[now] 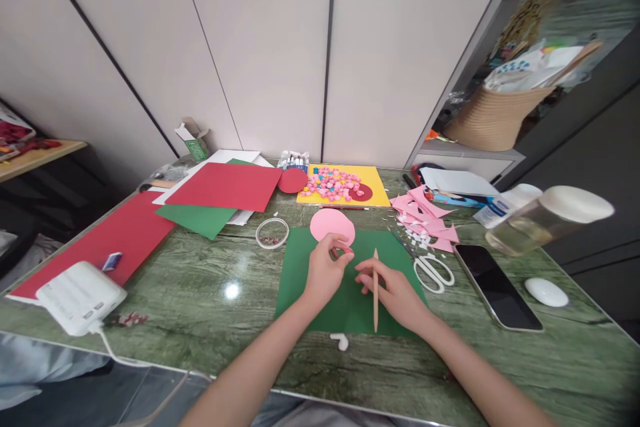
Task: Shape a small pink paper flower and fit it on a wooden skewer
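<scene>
My left hand (327, 264) is closed in a pinch over the green sheet (320, 314). A small pink piece (342, 252), which looks like curled paper, shows at its fingertips. Just behind that hand lies a round pink paper disc (331, 222) at the sheet's far edge. In my right hand (395, 290) is a wooden stick (376, 300) with pointed ends, held near its upper part. White-handled scissors (434, 274) rest to the right of this hand. A white earbud (341, 341) lies in front of the green sheet.
Pink and white scraps (425, 210), a phone (497, 287) and a clear bottle (530, 224) are on the right. Pink balls (333, 182) cover a yellow sheet (377, 180) at the back. Tape (273, 233), red paper (225, 186) and a white charger (80, 295) lie left.
</scene>
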`<action>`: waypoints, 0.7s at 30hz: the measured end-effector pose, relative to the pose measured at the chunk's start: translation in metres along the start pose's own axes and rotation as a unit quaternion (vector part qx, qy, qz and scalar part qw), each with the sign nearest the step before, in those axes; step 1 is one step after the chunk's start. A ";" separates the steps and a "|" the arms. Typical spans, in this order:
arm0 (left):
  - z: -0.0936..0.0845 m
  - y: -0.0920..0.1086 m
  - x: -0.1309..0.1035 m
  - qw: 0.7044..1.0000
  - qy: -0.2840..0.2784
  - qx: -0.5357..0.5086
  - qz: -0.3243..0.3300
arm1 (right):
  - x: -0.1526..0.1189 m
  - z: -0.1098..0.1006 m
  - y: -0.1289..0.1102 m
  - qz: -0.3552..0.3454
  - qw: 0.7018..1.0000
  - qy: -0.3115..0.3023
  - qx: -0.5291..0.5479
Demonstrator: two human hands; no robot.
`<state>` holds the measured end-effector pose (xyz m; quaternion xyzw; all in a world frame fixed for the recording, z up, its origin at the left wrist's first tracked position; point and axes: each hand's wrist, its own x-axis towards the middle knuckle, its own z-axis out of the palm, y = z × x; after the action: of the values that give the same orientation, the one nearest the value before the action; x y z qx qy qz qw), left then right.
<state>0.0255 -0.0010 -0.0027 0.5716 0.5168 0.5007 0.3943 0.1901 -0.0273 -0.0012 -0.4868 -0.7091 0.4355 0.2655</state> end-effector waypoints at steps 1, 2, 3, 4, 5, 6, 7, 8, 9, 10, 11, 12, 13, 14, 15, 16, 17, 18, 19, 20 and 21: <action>0.001 0.006 0.000 1.000 -0.007 0.006 0.009 | -0.001 0.001 0.000 -0.008 1.000 -0.003 -0.008; 0.004 0.012 0.001 1.000 -0.016 0.013 0.016 | -0.001 0.002 0.001 -0.015 1.000 -0.005 -0.015; 0.006 0.018 0.004 0.999 -0.026 0.023 0.027 | -0.002 0.003 0.003 -0.020 1.000 -0.006 -0.022; 0.010 0.022 0.010 0.998 -0.041 0.031 0.042 | -0.002 0.004 0.005 -0.025 0.999 -0.007 -0.027; 0.015 0.026 0.017 0.996 -0.058 0.033 0.054 | -0.002 0.005 0.008 -0.028 0.999 -0.007 -0.031; 0.021 0.028 0.027 0.995 -0.067 0.029 0.063 | -0.002 0.005 0.010 -0.030 0.999 -0.007 -0.035; 0.028 0.028 0.039 0.994 -0.070 0.034 0.070 | -0.002 0.006 0.012 -0.031 0.999 -0.007 -0.038; 0.036 0.027 0.052 0.994 -0.065 0.045 0.075 | -0.002 0.006 0.014 -0.032 0.999 -0.008 -0.041; 0.046 0.024 0.066 0.994 -0.068 0.048 0.076 | -0.002 0.007 0.015 -0.032 0.998 -0.010 -0.044; 0.056 0.020 0.080 0.993 -0.074 0.051 0.076 | -0.002 0.007 0.015 -0.033 0.998 -0.010 -0.047; 0.067 0.015 0.093 0.992 -0.084 0.056 0.077 | -0.002 0.007 0.014 -0.036 0.998 -0.011 -0.051; 0.077 0.009 0.104 0.990 -0.097 0.062 0.076 | -0.002 0.006 0.013 -0.040 0.998 -0.011 -0.056; 0.087 0.004 0.114 0.989 -0.109 0.069 0.076 | -0.002 0.006 0.012 -0.045 0.997 -0.010 -0.062; 0.096 -0.001 0.122 0.987 -0.118 0.077 0.075 | -0.002 0.006 0.011 -0.050 0.996 -0.010 -0.067; 0.104 -0.006 0.128 0.986 -0.125 0.087 0.073 | -0.001 0.005 0.011 -0.053 0.996 -0.010 -0.071; 0.110 -0.011 0.133 0.984 -0.129 0.096 0.072 | -0.001 0.005 0.011 -0.055 0.996 -0.012 -0.074; 0.115 -0.015 0.136 0.983 -0.132 0.106 0.071 | -0.001 0.005 0.011 -0.056 0.995 -0.013 -0.076; 0.118 -0.018 0.138 0.982 -0.134 0.115 0.072 | 0.000 0.005 0.011 -0.057 0.995 -0.015 -0.077; 0.121 -0.020 0.140 0.981 -0.134 0.123 0.074 | 0.000 0.004 0.012 -0.057 0.995 -0.016 -0.079; 0.123 -0.022 0.141 0.979 -0.135 0.128 0.078 | 0.000 0.004 0.013 -0.058 0.995 -0.017 -0.081; 0.124 -0.023 0.142 0.978 -0.135 0.133 0.082 | 0.000 0.004 0.013 -0.059 0.995 -0.018 -0.083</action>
<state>0.1376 0.1507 -0.0249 0.7217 0.4718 0.3766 0.3387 0.1926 -0.0266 -0.0148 -0.4563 -0.7752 0.3671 0.2368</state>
